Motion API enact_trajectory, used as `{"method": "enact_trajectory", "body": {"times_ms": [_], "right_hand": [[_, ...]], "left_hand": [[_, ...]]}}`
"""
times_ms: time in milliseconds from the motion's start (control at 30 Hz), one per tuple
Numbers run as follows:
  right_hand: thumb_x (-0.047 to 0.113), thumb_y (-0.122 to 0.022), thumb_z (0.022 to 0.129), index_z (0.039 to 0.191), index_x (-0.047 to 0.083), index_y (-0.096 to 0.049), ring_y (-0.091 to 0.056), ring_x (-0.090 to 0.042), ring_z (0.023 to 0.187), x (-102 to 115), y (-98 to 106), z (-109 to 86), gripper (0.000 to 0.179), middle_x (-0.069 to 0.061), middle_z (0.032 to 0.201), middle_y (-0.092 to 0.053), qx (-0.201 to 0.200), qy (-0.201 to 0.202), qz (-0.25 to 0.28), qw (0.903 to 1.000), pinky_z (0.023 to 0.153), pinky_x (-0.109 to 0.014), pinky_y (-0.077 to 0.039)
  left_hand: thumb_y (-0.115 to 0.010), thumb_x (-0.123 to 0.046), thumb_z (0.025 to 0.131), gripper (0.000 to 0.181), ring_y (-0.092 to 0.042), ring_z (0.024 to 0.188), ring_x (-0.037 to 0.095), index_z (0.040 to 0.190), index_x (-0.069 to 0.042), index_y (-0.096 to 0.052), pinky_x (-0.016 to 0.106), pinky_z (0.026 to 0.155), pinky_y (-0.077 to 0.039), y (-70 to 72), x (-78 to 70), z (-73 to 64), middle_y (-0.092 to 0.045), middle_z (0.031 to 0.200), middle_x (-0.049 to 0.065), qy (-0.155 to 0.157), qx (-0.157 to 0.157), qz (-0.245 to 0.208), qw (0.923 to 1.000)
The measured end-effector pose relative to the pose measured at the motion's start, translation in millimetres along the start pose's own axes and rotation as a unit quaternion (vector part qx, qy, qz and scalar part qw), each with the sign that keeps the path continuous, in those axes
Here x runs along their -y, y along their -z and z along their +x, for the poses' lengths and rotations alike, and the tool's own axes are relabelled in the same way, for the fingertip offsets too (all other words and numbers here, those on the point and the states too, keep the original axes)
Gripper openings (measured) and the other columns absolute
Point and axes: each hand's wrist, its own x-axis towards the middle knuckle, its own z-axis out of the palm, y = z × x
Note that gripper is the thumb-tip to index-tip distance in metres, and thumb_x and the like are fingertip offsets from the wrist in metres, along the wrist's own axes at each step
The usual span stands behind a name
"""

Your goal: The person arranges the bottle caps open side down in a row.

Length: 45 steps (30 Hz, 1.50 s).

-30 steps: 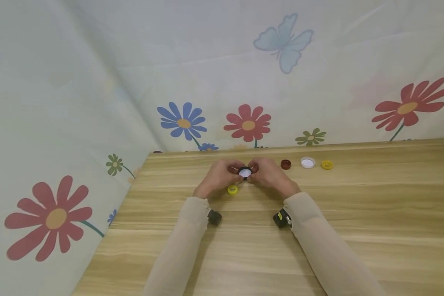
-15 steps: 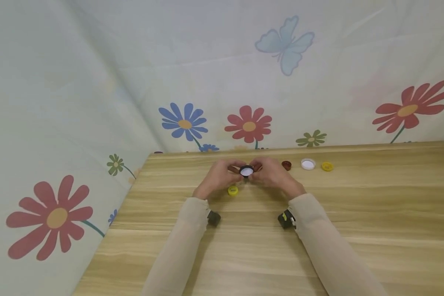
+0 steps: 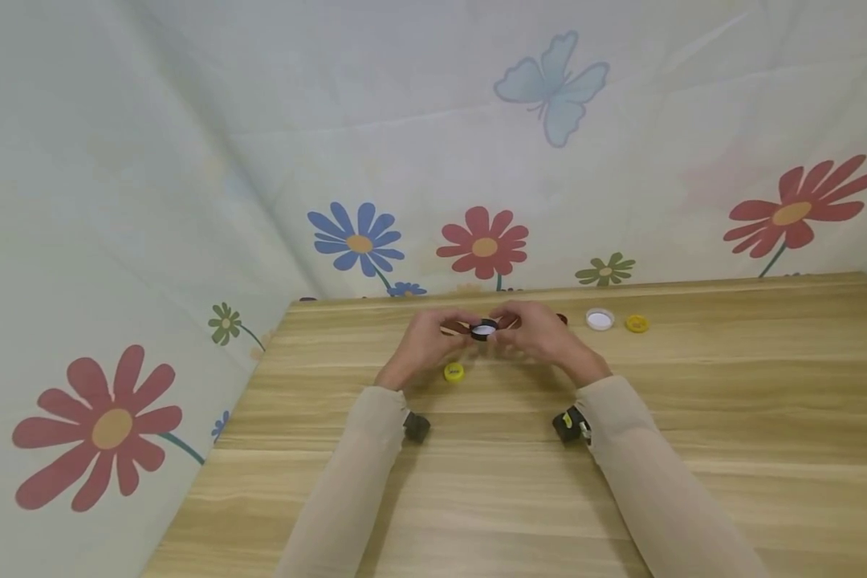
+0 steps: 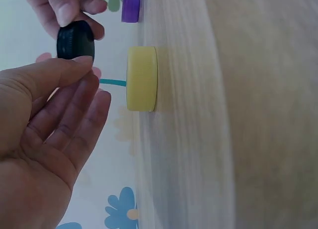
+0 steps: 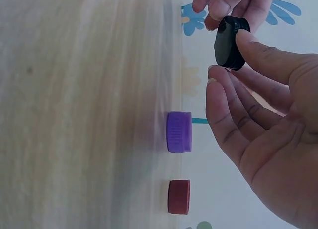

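Between my two hands, raised above the table, is a black bottle cap (image 3: 484, 330), its whitish inside facing up towards me in the head view. My left hand (image 3: 429, 341) pinches its left side with thumb and fingers. On its opposite side, my right hand (image 3: 542, 333) pinches the rim. Both wrist views show the black cap (image 4: 75, 40) with fingertips at its edges. A yellow cap (image 3: 453, 372) lies on the table just below my left hand. Beyond the hands stands a purple cap (image 5: 179, 132), seen in the wrist views but hidden in the head view.
A dark red cap (image 5: 179, 196) stands beside the purple one, mostly covered by my right hand in the head view. Farther right sit a white cap (image 3: 600, 319) and a deeper yellow cap (image 3: 637, 323). A flower-printed cloth (image 3: 405, 120) rises behind the wooden table (image 3: 506, 498).
The black cap has tipped and shifted slightly away and to the right. My right hand has moved a little right, now covering most of the dark red cap; the left hand has barely moved.
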Motion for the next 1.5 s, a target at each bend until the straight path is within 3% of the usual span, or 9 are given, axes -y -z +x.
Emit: {"method": "enact_trajectory", "body": {"times_ms": [367,767,1167,1500], "right_hand": [[0.007,-0.076,0.099,0.115,-0.001,-0.075,-0.069,-0.032,0.104,-2,7,-2.1,0.018,-0.014,0.110,-0.074,-0.008,0.033,0.017,0.9993,0.094,-0.048,-0.055],[0.009,-0.078,0.097,0.111,0.000,-0.075,-0.069,-0.033,0.103,0,11,-1.9,0.017,-0.014,0.108,-0.074,-0.003,0.017,0.010,0.9998,0.093,-0.048,-0.054],[0.013,-0.072,0.103,0.111,0.001,-0.075,-0.063,-0.025,0.089,3,12,-3.3,0.015,-0.010,0.102,-0.072,0.003,0.006,0.014,0.9999,0.083,-0.040,-0.052],[0.010,-0.066,0.106,0.119,-0.003,-0.071,-0.068,-0.030,0.084,2,12,-2.2,0.019,-0.017,0.097,-0.073,0.009,-0.004,0.042,0.9991,0.073,-0.034,-0.053]], "left_hand": [[-0.079,-0.008,0.097,0.021,-0.074,0.101,0.015,0.117,-0.011,-0.082,0.034,0.091,-0.059,0.3,-0.8,0.1,-0.079,0.113,0.000,-0.006,-0.010,0.017,0.9998],[-0.077,-0.012,0.100,0.024,-0.072,0.103,0.017,0.123,-0.012,-0.080,0.035,0.087,-0.057,-0.1,-3.6,-3.6,-0.079,0.114,-0.002,0.007,-0.005,0.012,0.9999],[-0.076,-0.013,0.101,0.027,-0.071,0.102,0.020,0.127,-0.010,-0.077,0.039,0.091,-0.056,0.2,-6.1,-5.8,-0.079,0.106,0.001,0.001,-0.018,0.011,0.9998],[-0.078,-0.006,0.097,0.042,-0.075,0.094,0.020,0.138,-0.014,-0.072,0.037,0.088,-0.059,1.1,-6.1,-5.5,-0.080,0.106,0.007,-0.029,-0.015,0.011,0.9994]]}}
